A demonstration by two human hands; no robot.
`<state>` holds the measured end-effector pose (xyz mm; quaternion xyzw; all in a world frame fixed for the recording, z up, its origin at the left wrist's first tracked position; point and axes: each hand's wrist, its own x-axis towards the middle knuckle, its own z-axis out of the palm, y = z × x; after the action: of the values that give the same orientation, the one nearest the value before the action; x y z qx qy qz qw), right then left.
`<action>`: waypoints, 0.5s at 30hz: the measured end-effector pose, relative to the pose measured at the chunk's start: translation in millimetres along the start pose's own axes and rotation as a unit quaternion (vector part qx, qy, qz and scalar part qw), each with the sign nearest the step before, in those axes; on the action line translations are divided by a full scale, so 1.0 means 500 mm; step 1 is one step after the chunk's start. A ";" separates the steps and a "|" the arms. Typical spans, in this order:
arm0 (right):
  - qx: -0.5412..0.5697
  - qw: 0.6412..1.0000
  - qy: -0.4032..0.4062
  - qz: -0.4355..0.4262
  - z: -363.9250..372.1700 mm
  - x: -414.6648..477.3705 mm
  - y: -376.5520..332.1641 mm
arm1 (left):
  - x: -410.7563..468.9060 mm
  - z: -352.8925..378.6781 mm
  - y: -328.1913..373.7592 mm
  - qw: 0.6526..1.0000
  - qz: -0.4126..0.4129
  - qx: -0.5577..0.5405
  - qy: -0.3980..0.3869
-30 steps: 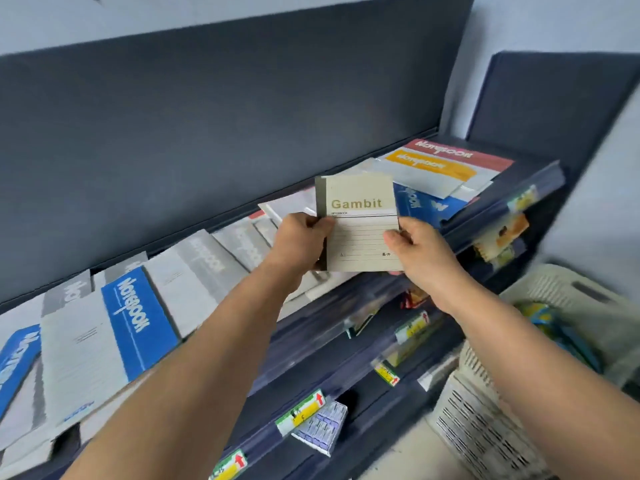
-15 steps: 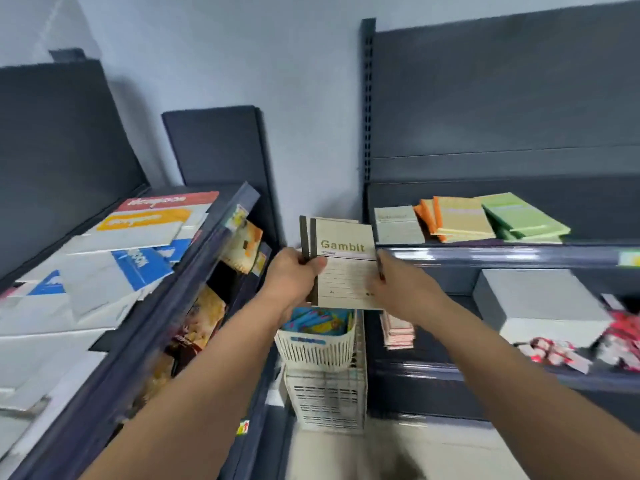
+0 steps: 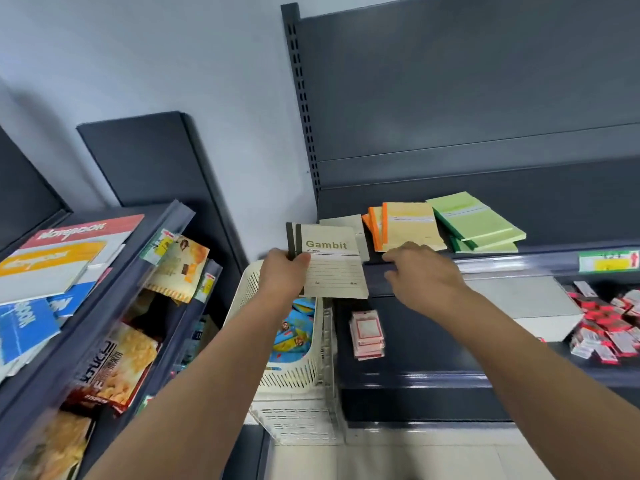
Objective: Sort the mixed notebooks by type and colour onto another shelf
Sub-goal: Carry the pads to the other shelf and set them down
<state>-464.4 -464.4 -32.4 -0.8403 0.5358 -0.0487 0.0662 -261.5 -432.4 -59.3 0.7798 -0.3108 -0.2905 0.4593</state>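
Our left hand [image 3: 284,271] pinches the beige Gambit notebooks [image 3: 329,263] by their dark spine edge, holding them upright just in front of the right-hand shelf [image 3: 519,265]. The matching beige pile [image 3: 341,221] lies just beyond and slightly right, beside the orange stack [image 3: 405,225]. Our right hand [image 3: 420,275], fingers loosely spread and empty, hovers nearer the shelf's edge, so we judge the placement a short push forward.

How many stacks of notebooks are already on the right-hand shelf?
3: a beige stack at the left, partly hidden behind the Gambit notebooks in the left hand; an orange stack in the middle; a green stack at the right.
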 end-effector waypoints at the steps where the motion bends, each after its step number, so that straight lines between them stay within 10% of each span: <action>1: -0.002 1.000 -0.001 -0.011 0.000 0.018 0.010 | 0.016 0.012 0.007 1.000 -0.008 0.004 0.009; 8: -0.058 0.994 -0.011 -0.088 0.012 0.143 0.060 | 0.122 0.095 0.058 0.998 -0.021 0.034 0.043; 15: -0.074 0.988 -0.034 -0.132 0.032 0.209 0.108 | 0.156 0.143 0.045 0.950 -0.028 0.309 0.046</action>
<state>-466.2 -580.5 -55.9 -0.9073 0.4201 0.0118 0.0152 -269.4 -538.2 -81.6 0.9044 -0.3420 -0.1568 0.2015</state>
